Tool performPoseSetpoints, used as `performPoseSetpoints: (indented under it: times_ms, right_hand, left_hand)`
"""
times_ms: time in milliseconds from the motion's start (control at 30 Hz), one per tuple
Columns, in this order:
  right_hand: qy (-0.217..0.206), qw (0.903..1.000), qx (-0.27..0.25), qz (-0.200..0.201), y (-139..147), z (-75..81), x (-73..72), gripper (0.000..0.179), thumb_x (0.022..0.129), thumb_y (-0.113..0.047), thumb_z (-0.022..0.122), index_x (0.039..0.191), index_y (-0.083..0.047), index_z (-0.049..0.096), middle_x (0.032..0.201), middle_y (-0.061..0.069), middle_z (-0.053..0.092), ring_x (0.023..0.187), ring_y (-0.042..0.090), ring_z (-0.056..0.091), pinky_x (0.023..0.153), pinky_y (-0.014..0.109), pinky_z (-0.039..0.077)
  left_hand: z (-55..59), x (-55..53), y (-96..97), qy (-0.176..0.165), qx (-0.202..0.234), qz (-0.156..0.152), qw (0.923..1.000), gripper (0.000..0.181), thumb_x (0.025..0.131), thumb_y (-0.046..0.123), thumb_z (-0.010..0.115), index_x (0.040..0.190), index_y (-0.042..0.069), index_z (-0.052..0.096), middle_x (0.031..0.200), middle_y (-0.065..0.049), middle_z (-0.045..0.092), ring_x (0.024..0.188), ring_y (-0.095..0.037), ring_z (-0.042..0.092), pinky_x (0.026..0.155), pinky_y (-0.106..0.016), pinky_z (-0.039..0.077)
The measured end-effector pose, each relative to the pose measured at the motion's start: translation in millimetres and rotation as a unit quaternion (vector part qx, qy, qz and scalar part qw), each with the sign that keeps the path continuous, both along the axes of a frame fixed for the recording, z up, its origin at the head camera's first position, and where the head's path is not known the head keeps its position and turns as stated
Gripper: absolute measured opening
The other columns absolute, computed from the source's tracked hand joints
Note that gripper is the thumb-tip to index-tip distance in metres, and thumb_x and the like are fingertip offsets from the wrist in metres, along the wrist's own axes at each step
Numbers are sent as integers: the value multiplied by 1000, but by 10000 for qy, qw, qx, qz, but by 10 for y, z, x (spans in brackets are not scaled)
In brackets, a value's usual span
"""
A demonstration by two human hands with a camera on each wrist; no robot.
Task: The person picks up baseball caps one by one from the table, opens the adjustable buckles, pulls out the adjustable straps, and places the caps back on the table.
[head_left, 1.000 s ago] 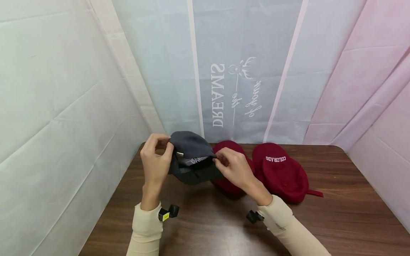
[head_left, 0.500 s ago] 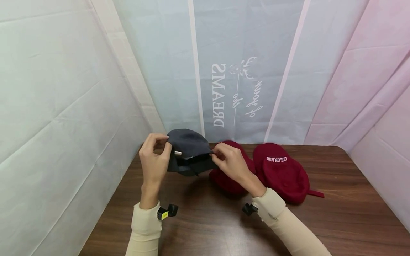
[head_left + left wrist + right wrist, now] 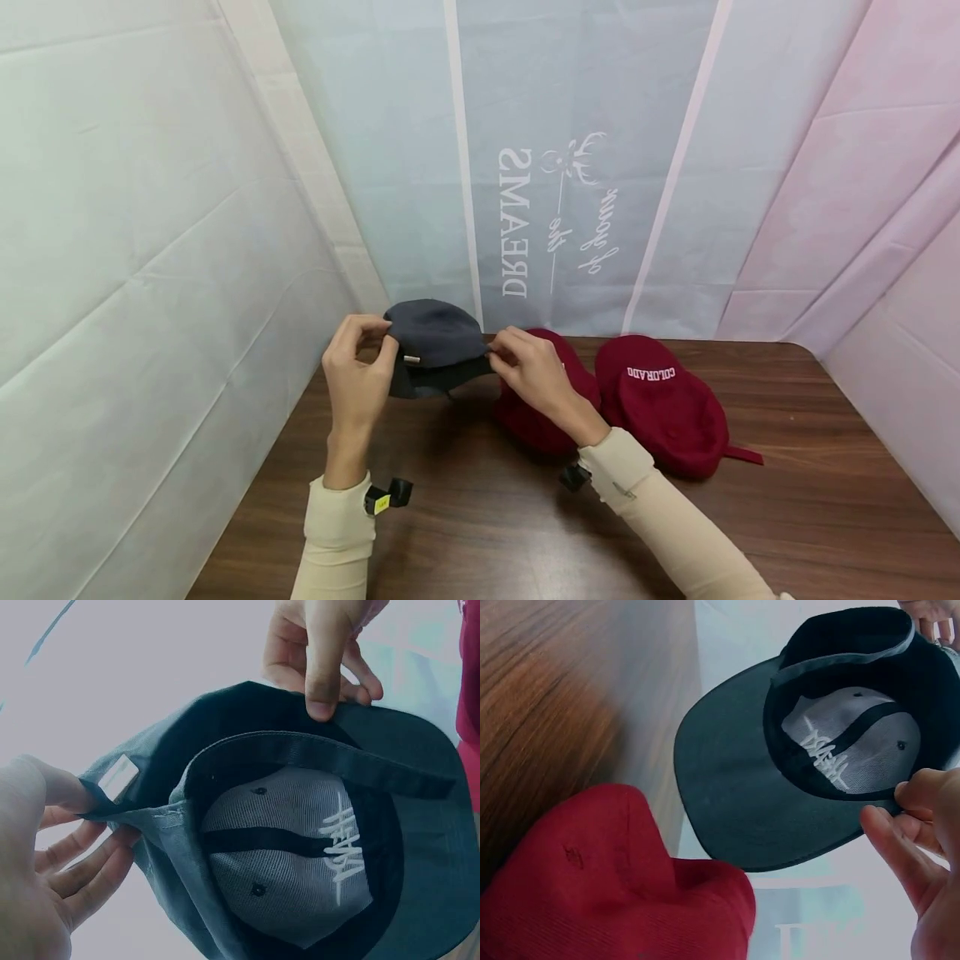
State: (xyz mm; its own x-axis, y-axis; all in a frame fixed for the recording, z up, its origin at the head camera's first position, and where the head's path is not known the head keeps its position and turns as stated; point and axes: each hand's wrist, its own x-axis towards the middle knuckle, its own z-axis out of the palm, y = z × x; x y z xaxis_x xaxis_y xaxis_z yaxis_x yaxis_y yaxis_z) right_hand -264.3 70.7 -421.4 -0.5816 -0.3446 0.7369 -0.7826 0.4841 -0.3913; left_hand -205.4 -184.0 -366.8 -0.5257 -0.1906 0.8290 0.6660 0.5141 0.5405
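The dark cap (image 3: 438, 333) hangs above the table (image 3: 480, 533), long axis roughly nine to three o'clock between two equally near hands. The left hand (image 3: 358, 362) pinches its back edge by a metal tab (image 3: 118, 778), cap toward two o'clock; the right hand (image 3: 531, 368) pinches where brim meets crown, cap toward ten. At four o'clock, a red cap (image 3: 667, 421) says COLORADO; the backdrop (image 3: 577, 83), DREAMS, flipped. I can't read the dark cap's inside scrawl (image 3: 341, 847).
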Motion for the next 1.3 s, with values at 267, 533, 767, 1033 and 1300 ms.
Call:
performPoseSetpoints:
  times_ms: [267,533,767,1033,1300]
  right_hand:
    - [111,9998,68,-152,-56,-105,-114,10,92,-2,77,91,-10,70,89,3,71,77,13,75,70,31,63]
    - [374,9989,106,-274,-92,-178,-176,10,91,0,75,89,-8,69,89,5,70,76,16,76,68,33,63]
    - [346,9976,317,-517,-93,-273,-214,12,88,1,76,88,-8,68,90,4,69,76,17,77,68,33,63]
    - [-16,9962,561,-668,-74,-352,-240,11,91,-1,73,88,-10,68,92,3,68,78,17,75,69,34,62]
    - [-666,9930,684,-699,-66,-388,-243,6,93,-2,71,97,-6,71,97,8,72,84,21,76,75,37,63]
  left_hand:
    - [-68,-21,-24,-123,-49,2,9999,11,92,-7,67,100,-1,73,97,-18,70,85,-13,66,82,-18,55]
    - [-131,-21,-22,-176,-189,-104,9996,11,93,-9,68,100,-2,72,99,-18,70,86,-23,68,85,-19,55]
    - [-247,-11,-75,-445,-530,-48,9976,18,89,-13,69,99,1,73,98,-15,70,85,-26,67,81,-26,54]
    - [-290,23,-110,-994,-878,-186,9910,18,89,-12,72,100,3,71,103,-12,71,88,-25,68,82,-36,57]
    - [-328,25,-119,-1549,-1199,-326,9801,19,90,-9,72,102,6,71,106,-8,71,89,-26,68,79,-39,57]
